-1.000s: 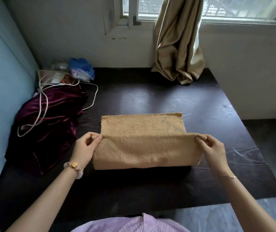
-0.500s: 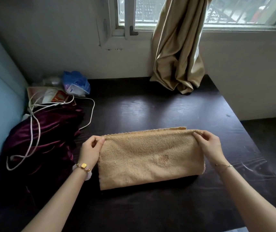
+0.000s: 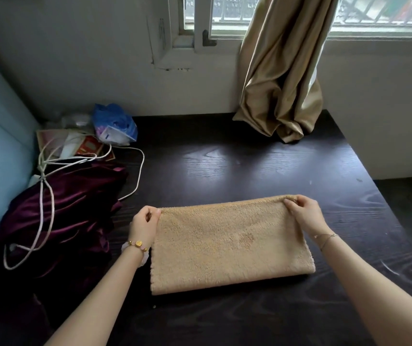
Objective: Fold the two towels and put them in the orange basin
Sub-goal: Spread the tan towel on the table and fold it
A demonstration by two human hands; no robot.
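Observation:
A tan towel (image 3: 229, 245) lies folded in half on the dark wooden table (image 3: 249, 166), its fold toward me and its loose edges at the far side. My left hand (image 3: 145, 224) pinches the towel's far left corner. My right hand (image 3: 304, 213) pinches the far right corner. Both corners are down at the far edge of the towel. A second towel and the orange basin are not in view.
A dark purple velvet cloth (image 3: 57, 221) lies heaped at the table's left with a white cord (image 3: 47, 196) over it. Behind it sit a blue plastic bag (image 3: 113, 124) and papers. A gold curtain (image 3: 282, 71) hangs onto the back of the table. The table's right edge drops to the floor.
Both hands carried the towel's near layer away from me and laid it over the far half, so the towel now lies folded in half. The camera has tilted and moved closer.

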